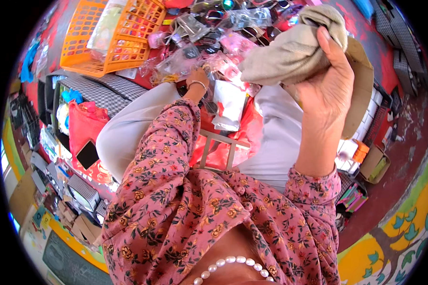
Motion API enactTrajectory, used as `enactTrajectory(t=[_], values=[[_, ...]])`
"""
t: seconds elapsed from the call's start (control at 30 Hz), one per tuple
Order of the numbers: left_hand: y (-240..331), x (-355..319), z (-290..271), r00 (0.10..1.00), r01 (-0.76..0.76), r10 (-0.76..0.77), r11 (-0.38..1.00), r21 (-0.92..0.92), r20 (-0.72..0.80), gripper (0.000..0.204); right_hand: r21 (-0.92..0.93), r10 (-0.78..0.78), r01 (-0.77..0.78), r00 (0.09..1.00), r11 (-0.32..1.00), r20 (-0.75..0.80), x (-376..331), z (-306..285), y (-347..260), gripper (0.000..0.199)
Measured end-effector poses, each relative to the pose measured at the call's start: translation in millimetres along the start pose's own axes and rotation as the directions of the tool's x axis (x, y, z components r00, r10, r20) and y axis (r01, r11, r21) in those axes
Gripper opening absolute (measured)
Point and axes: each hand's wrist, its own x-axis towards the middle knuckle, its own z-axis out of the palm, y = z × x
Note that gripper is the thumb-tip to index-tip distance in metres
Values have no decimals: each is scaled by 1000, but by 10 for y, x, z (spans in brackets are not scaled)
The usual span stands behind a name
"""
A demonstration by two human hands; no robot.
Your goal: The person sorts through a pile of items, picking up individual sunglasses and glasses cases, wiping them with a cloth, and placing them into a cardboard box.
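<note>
Pearl necklace at lower edge, floral pink sleeves above it. Right hand raised, fingers closed around bunched beige cloth, thumb pressed on top. Left hand reaches down into pile of clear plastic packets; grip hidden, cannot tell. Orange basket upper left of packets. Red bag with dark phone beside left knee.
</note>
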Motion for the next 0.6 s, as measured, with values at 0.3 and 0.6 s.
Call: enactTrajectory(t=[0.3, 0.6], values=[[-601, 605, -898, 934, -228, 355, 696, -681, 51, 17, -55, -82, 81, 997, 995, -17, 224, -98, 22, 24], [-86, -73, -2511, 986, -114, 128, 72, -991, -105, 12, -97, -92, 94, 995, 991, 26, 405, -175, 59, 21]])
